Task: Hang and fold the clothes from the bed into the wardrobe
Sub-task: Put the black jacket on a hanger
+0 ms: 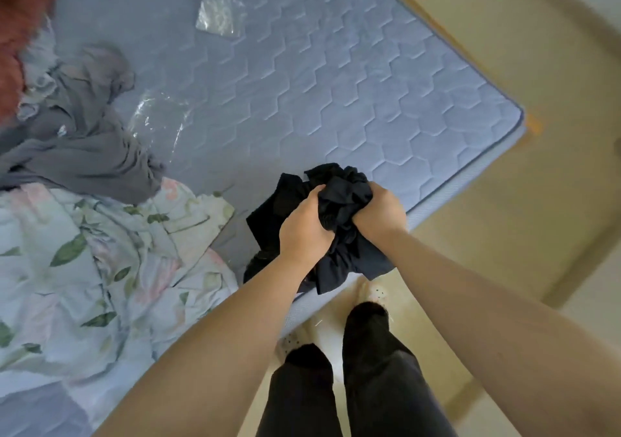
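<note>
Closest to the camera, the person's legs in black trousers (pixel 373 369) stand on the pale floor (pixel 544 208), against the near edge of the bed (pixel 336 83). Both bare forearms reach forward to a crumpled black garment (pixel 342 198) at that edge, near the mattress corner. The left hand (pixel 304 231) and the right hand (pixel 379 211) each have their fingers curled tight into the cloth, bunching it between them, and part of it hangs over the bed's side. To the left lies a rumpled floral sheet (pixel 84 268). Beyond it are a heap of grey clothing (pixel 77 147) and a clear plastic bag (pixel 158 124) just beside it. Farther off lies another piece of plastic (pixel 220 16) and, in the far left corner, something red and fluffy (pixel 16 33).
</note>
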Action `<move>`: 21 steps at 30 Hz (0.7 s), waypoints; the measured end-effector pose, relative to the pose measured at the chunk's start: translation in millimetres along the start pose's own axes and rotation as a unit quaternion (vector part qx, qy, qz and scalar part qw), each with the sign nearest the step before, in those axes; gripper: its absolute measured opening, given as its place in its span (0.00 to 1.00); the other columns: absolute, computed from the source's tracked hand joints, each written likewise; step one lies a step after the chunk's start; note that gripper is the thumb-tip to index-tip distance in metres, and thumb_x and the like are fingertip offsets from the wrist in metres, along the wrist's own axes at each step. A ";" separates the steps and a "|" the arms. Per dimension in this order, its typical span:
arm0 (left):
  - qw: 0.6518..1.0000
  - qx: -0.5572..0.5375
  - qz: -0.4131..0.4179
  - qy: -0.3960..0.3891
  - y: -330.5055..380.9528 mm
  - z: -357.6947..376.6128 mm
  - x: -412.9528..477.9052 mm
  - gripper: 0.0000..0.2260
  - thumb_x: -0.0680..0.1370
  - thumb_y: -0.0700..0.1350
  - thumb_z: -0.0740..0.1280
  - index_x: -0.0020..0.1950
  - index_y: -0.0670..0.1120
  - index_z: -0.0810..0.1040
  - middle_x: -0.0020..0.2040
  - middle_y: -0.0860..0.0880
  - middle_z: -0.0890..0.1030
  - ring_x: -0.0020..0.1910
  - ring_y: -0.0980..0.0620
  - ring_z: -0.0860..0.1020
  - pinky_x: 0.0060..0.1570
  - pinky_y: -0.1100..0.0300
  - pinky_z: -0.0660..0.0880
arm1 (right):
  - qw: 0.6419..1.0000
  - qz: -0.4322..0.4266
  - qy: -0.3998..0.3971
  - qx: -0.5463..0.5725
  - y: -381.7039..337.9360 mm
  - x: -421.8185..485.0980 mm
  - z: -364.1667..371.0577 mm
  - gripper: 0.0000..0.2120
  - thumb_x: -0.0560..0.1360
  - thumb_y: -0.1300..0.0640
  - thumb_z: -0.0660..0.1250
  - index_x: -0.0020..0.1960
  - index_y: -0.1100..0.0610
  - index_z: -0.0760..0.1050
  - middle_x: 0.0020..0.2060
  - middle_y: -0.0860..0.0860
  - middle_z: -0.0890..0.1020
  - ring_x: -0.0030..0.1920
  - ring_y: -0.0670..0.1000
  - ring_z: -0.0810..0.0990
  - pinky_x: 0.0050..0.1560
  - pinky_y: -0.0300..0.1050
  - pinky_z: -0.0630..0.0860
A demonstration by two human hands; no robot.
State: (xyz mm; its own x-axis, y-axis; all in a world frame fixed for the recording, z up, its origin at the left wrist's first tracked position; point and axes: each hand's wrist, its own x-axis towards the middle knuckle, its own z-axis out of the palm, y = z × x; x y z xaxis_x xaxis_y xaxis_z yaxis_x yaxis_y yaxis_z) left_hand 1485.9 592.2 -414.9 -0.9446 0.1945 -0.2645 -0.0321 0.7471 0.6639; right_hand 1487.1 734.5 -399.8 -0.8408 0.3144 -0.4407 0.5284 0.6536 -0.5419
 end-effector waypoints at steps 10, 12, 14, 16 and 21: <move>0.984 -0.001 0.152 -0.092 209.4 50.9 7.4 0.20 0.75 0.47 0.66 0.66 0.55 0.69 0.52 0.55 0.79 0.50 0.47 0.78 0.47 0.55 0.74 | 0.973 0.092 0.179 0.113 98.5 -34.1 -177.0 0.07 0.71 0.60 0.62 0.49 0.58 0.72 0.41 0.55 0.80 0.43 0.59 0.77 0.42 0.48 0.76; 0.977 0.010 0.177 -0.115 257.5 74.7 10.1 0.22 0.74 0.47 0.67 0.68 0.55 0.68 0.54 0.54 0.80 0.51 0.46 0.78 0.48 0.54 0.75 | 0.963 0.106 0.205 0.138 130.9 -35.7 -217.8 0.07 0.71 0.59 0.63 0.49 0.56 0.73 0.42 0.54 0.81 0.43 0.58 0.77 0.43 0.47 0.75; 0.969 0.025 0.208 -0.133 305.5 101.8 11.5 0.23 0.74 0.47 0.68 0.68 0.55 0.68 0.55 0.53 0.80 0.52 0.45 0.78 0.47 0.55 0.74 | 0.955 0.120 0.223 0.154 165.7 -35.1 -258.9 0.07 0.71 0.58 0.63 0.49 0.55 0.73 0.43 0.53 0.80 0.44 0.57 0.77 0.42 0.46 0.73; 0.960 0.032 0.234 -0.153 353.1 130.5 14.9 0.24 0.74 0.46 0.68 0.69 0.54 0.67 0.57 0.52 0.79 0.53 0.44 0.78 0.46 0.57 0.72 | 0.948 0.128 0.242 0.159 200.0 -32.3 -299.4 0.07 0.71 0.58 0.63 0.49 0.56 0.73 0.43 0.52 0.80 0.44 0.57 0.78 0.41 0.46 0.73; 0.948 0.033 0.262 -0.180 463.2 196.2 34.5 0.27 0.75 0.44 0.67 0.73 0.53 0.64 0.57 0.50 0.79 0.51 0.44 0.78 0.42 0.58 0.70 | 0.936 0.143 0.276 0.162 268.8 -14.0 -397.7 0.09 0.71 0.58 0.63 0.51 0.56 0.74 0.44 0.52 0.81 0.45 0.57 0.78 0.47 0.51 0.78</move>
State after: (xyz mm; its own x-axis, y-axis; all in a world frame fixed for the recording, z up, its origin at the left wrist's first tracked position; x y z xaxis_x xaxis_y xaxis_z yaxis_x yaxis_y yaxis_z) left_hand 1502.5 1069.7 -253.7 -0.6526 0.7448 -0.1394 0.4425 0.5239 0.7278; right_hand 1594.1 1179.5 -254.8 -0.5446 0.8115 -0.2120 0.6739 0.2729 -0.6866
